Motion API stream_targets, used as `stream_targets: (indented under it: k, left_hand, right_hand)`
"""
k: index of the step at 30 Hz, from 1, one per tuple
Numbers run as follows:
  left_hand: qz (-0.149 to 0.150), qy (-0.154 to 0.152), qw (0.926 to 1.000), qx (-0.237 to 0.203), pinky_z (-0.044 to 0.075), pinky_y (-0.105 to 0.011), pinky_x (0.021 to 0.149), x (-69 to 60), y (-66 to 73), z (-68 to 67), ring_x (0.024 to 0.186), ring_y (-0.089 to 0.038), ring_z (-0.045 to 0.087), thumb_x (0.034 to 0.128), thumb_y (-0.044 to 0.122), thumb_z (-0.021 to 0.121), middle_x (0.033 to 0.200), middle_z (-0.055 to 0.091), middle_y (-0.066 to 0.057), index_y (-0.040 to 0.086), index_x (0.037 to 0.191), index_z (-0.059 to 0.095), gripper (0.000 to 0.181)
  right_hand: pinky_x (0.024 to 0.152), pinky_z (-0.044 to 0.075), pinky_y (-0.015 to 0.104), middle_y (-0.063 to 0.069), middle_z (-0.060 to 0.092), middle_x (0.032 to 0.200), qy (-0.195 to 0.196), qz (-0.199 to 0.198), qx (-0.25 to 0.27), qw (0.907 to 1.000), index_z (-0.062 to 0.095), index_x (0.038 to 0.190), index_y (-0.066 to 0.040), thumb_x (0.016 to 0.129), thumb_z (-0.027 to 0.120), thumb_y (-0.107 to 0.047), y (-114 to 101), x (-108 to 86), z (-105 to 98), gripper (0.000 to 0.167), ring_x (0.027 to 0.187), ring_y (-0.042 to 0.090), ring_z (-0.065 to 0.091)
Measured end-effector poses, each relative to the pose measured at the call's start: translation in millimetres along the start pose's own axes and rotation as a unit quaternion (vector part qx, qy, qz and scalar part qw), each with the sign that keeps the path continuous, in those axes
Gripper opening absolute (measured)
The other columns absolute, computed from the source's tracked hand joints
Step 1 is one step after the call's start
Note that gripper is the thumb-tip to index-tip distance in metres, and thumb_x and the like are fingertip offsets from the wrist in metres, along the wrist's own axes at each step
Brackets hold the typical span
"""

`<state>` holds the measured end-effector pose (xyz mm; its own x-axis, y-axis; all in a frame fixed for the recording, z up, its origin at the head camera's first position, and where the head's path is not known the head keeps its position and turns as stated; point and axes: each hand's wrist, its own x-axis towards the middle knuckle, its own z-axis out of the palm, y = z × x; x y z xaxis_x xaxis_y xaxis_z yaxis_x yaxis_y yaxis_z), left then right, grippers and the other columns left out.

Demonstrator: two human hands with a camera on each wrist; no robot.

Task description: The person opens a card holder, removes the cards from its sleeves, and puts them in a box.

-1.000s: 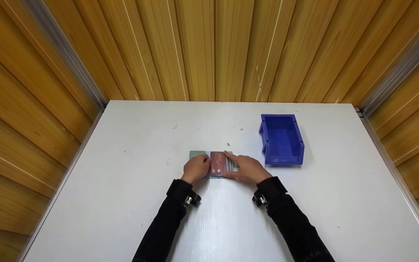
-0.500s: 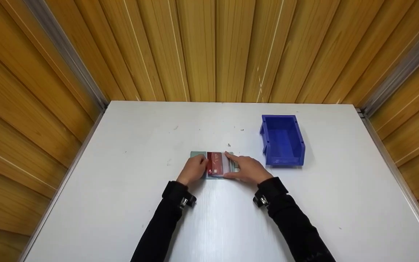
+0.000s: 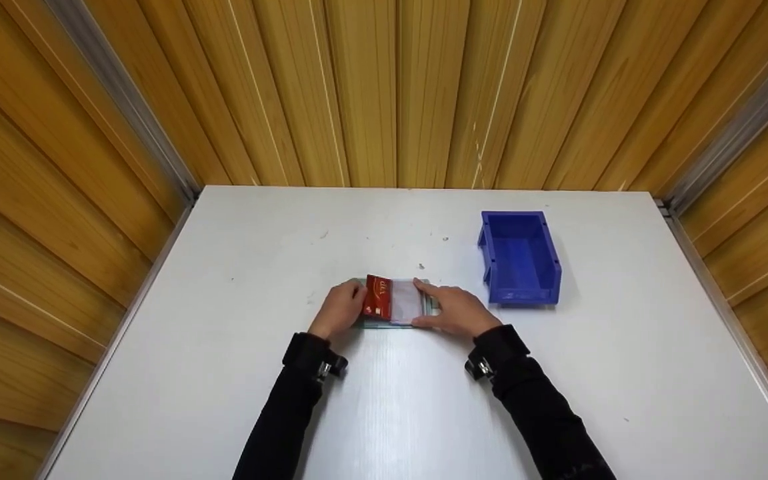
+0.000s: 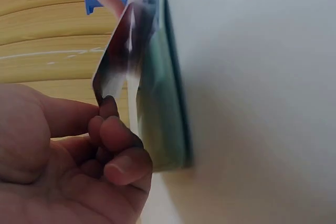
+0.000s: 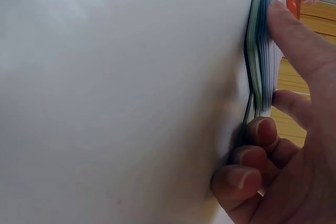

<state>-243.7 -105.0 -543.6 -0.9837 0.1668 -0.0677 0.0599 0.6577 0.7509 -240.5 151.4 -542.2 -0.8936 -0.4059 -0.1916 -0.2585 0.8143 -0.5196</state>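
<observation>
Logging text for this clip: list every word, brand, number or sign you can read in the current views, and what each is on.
No text can be quoted with confidence.
Red card: pale lettering and marks, too small and blurred to read.
Green card holder: no lettering that can be made out.
Blue bin: none visible.

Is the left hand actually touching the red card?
Touching. The left wrist view shows it: the left hand pinches one end of the red card between thumb and finger.
</observation>
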Motion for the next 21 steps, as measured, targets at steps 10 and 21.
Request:
stream_targets:
  k: [10, 21]
  left_hand:
    - [0.008, 0.021, 0.9997, -0.013, 0.039, -0.031, 0.069, -1.5, -3.2, -13.3, 0.075, -0.017, 0.048, 0.1090, 0.015, 0.049, 0.078, 0.048, -0.002, 0.003, 0.093, 0.060, 0.023]
    - [-0.004, 0.013, 0.9985, -0.052, 0.040, -0.030, 0.068, -1.4, 12.1, -17.3, 0.076, -0.018, 0.048, 0.1101, 0.019, 0.049, 0.081, 0.050, -0.003, 0.005, 0.096, 0.060, 0.023]
  right_hand:
    - [0.115, 0.042, 0.053, 0.020, 0.055, 0.150, -0.001, 0.000, -0.005, 1.0000, 0.037, 0.161, -0.027, 0.088, 0.077, -0.054, 2.2, 1.6, 0.5, 0.087, 0.138, 0.039, 0.053]
    - [0.113, 0.042, 0.054, 0.019, 0.054, 0.152, 0.000, -0.008, 0.000, 1.0000, 0.038, 0.161, -0.025, 0.088, 0.078, -0.054, 1.5, 0.6, -0.1, 0.088, 0.138, 0.041, 0.053]
